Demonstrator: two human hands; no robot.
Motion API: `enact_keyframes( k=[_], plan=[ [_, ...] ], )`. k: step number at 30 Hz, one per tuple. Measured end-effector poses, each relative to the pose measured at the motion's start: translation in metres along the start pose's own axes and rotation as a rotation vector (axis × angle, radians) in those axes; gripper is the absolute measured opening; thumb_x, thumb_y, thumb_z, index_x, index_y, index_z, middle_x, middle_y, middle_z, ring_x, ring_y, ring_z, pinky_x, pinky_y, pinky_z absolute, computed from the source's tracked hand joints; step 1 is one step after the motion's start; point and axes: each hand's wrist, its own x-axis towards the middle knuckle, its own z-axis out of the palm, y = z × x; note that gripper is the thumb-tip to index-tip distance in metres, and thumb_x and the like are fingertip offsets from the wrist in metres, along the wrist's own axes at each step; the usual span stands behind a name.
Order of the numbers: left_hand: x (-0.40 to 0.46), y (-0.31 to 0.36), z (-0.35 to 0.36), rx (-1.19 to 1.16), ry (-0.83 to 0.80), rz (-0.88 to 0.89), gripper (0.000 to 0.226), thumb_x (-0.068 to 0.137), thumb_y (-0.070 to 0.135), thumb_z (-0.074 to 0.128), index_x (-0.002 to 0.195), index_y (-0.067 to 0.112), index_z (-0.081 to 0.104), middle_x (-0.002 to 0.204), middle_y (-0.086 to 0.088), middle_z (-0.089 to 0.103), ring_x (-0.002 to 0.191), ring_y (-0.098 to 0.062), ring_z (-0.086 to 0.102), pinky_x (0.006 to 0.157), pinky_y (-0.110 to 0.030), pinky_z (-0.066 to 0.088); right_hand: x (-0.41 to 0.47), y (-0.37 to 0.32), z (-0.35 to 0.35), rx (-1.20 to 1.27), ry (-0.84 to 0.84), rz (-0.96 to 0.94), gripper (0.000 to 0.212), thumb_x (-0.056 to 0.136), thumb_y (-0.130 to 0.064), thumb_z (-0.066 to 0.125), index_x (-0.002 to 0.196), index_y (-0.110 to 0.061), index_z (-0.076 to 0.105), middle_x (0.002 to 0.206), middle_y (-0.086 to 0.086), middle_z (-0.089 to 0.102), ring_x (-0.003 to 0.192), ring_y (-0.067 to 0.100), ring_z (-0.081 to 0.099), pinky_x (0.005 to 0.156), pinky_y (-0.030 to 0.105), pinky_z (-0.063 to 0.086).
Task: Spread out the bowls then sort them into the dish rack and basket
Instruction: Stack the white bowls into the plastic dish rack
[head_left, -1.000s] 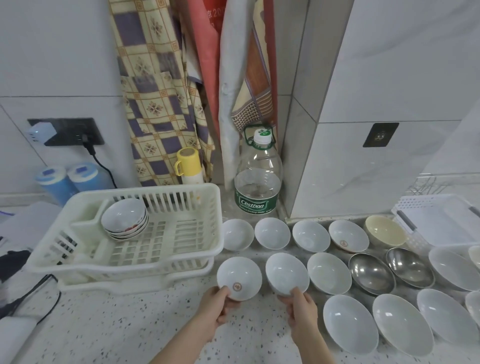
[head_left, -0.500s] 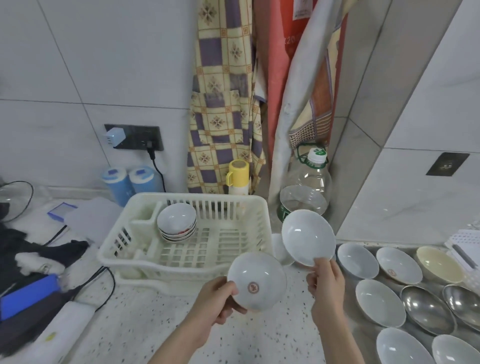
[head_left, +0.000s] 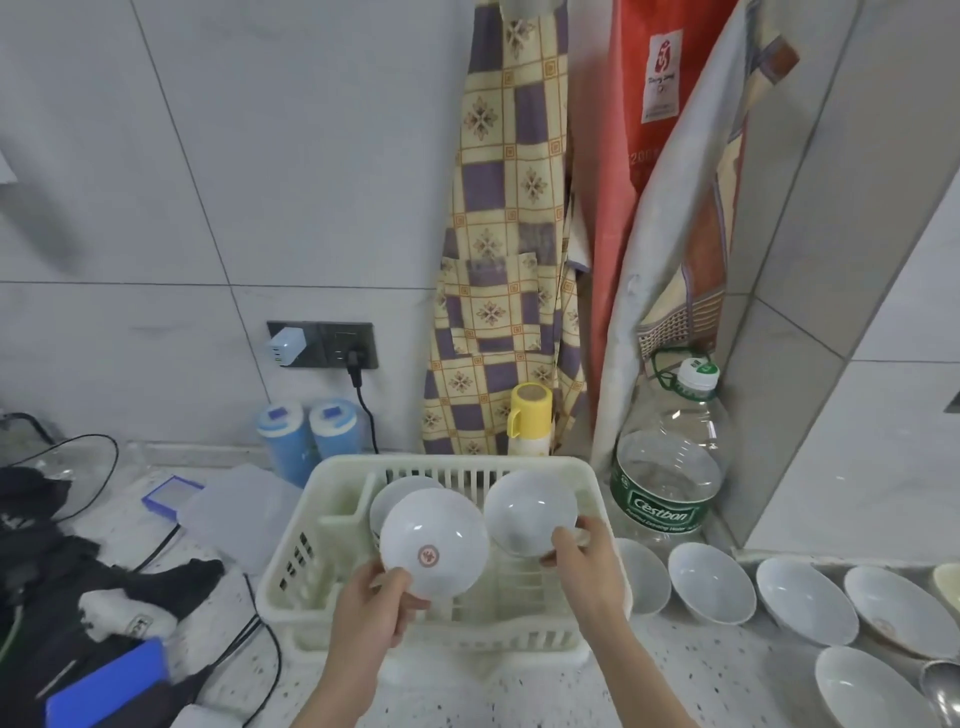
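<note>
1. Whereas a second ago both bowls sat on the tabletop at the left end of the spread rows, they are now lifted and carried over the dish rack (head_left: 311, 540), which stands toward the back of the tabletop, left of the rows.
2. Left hand (head_left: 376, 610) has its grip closed on the near rim of the bowl with the red emblem (head_left: 434, 543), thumb on the inside, holding it tilted above the middle of the rack.
3. Right hand (head_left: 584, 564) pinches the near rim of the plain white bowl (head_left: 530, 512), held tilted just beside the first bowl, over the rack's right half.
4. That shift suggests the spreading step is finished and sorting is under way; these two look like the next small bowls to join the stack in the rack (head_left: 397, 493), which shows behind the emblem bowl at the rack's back-left.
5. Neither bowl is set down yet; both hang above the rack floor.
6. Count now: two bowls in hand; one stack in the rack, its number hidden by the emblem bowl; five white bowls (head_left: 709, 582) in view on the tabletop to the right, with parts of others cut off at the right edge.
7. No basket is in view, so bowls bound for it cannot be placed from what shows.
8. Also present: one clear water bottle (head_left: 670, 467), one yellow-capped flask (head_left: 530, 415) and two blue canisters (head_left: 306, 436) along the back edge.
</note>
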Motion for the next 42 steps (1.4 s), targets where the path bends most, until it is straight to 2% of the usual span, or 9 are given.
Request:
enact_keyframes(
  k=[4, 8, 10, 14, 20, 25, 31, 35, 42],
  plan=[
    [0.021, 0.003, -0.001, 0.041, 0.051, 0.1, 0.013, 0.09, 0.008, 0.059, 0.101, 0.016, 0.062, 0.06, -0.007, 0.072, 0.044, -0.011, 0.052, 0.048, -0.028, 0.042, 0.017, -0.003, 0.027, -0.088, -0.081, 0.029, 0.033, 0.089, -0.029, 0.049, 0.121, -0.019, 0.053, 0.076, -0.001, 0.073, 0.079, 0.018, 0.068, 0.079, 0.039, 0.054],
    [0.039, 0.005, 0.002, 0.105, 0.067, 0.157, 0.016, 0.09, 0.01, 0.06, 0.1, 0.023, 0.062, 0.053, -0.002, 0.066, 0.043, -0.007, 0.055, 0.052, -0.027, 0.043, 0.039, 0.001, 0.047, -0.235, -0.126, 0.12, 0.036, 0.09, -0.035, 0.045, 0.123, -0.019, 0.048, 0.105, 0.007, 0.07, 0.107, 0.03, 0.062, 0.099, 0.047, 0.045],
    [0.048, 0.005, 0.007, 0.103, 0.075, 0.145, 0.015, 0.091, 0.011, 0.06, 0.101, 0.022, 0.062, 0.057, -0.002, 0.07, 0.044, -0.007, 0.057, 0.053, -0.029, 0.044, 0.049, 0.005, 0.054, -0.278, -0.158, 0.167, 0.035, 0.089, -0.035, 0.044, 0.119, -0.019, 0.047, 0.106, 0.008, 0.069, 0.11, 0.032, 0.061, 0.103, 0.049, 0.042],
    [0.064, -0.001, 0.015, 0.079, 0.088, 0.092, 0.017, 0.091, 0.011, 0.059, 0.107, 0.019, 0.061, 0.062, -0.007, 0.073, 0.044, -0.011, 0.056, 0.055, -0.03, 0.045, 0.065, 0.013, 0.063, -0.265, -0.202, 0.205, 0.02, 0.089, -0.022, 0.045, 0.107, -0.015, 0.046, 0.087, 0.004, 0.069, 0.085, 0.023, 0.068, 0.085, 0.038, 0.053],
    [0.07, -0.01, 0.022, 0.101, 0.106, 0.112, 0.013, 0.091, 0.016, 0.06, 0.101, 0.024, 0.062, 0.062, -0.001, 0.073, 0.042, -0.006, 0.057, 0.054, -0.026, 0.042, 0.076, 0.024, 0.07, -0.126, -0.262, 0.282, 0.034, 0.091, -0.011, 0.043, 0.125, -0.009, 0.041, 0.104, 0.001, 0.056, 0.096, 0.026, 0.066, 0.052, 0.024, 0.043],
    [0.074, -0.013, 0.024, 0.07, 0.106, 0.117, 0.014, 0.093, 0.016, 0.059, 0.1, 0.028, 0.061, 0.064, 0.001, 0.074, 0.042, -0.007, 0.056, 0.053, -0.028, 0.044, 0.078, 0.031, 0.073, -0.083, -0.254, 0.331, 0.041, 0.092, -0.003, 0.041, 0.133, -0.006, 0.038, 0.12, 0.008, 0.05, 0.105, 0.031, 0.063, 0.047, 0.019, 0.042],
    [0.081, -0.018, 0.022, -0.012, 0.114, 0.061, 0.016, 0.095, 0.02, 0.055, 0.1, 0.033, 0.061, 0.07, -0.004, 0.076, 0.041, -0.009, 0.052, 0.054, -0.032, 0.046, 0.08, 0.035, 0.073, -0.086, -0.274, 0.342, 0.039, 0.095, -0.007, 0.039, 0.134, -0.008, 0.035, 0.127, 0.019, 0.057, 0.087, 0.026, 0.058, 0.031, 0.011, 0.036],
    [0.085, -0.019, 0.022, -0.036, 0.142, 0.039, 0.011, 0.094, 0.02, 0.057, 0.1, 0.028, 0.063, 0.067, -0.003, 0.075, 0.039, -0.008, 0.051, 0.051, -0.028, 0.043, 0.078, 0.036, 0.073, -0.078, -0.265, 0.341, 0.039, 0.097, -0.011, 0.039, 0.136, -0.01, 0.035, 0.126, 0.016, 0.054, 0.097, 0.031, 0.062, 0.039, 0.015, 0.04],
    [0.084, -0.019, 0.022, -0.042, 0.12, 0.03, 0.013, 0.094, 0.021, 0.057, 0.105, 0.025, 0.063, 0.07, -0.007, 0.076, 0.039, -0.008, 0.049, 0.049, -0.026, 0.041, 0.077, 0.031, 0.072, -0.114, -0.283, 0.404, 0.037, 0.097, -0.014, 0.036, 0.134, -0.014, 0.037, 0.109, 0.015, 0.062, 0.06, 0.014, 0.054, 0.033, 0.017, 0.031]
  ],
)
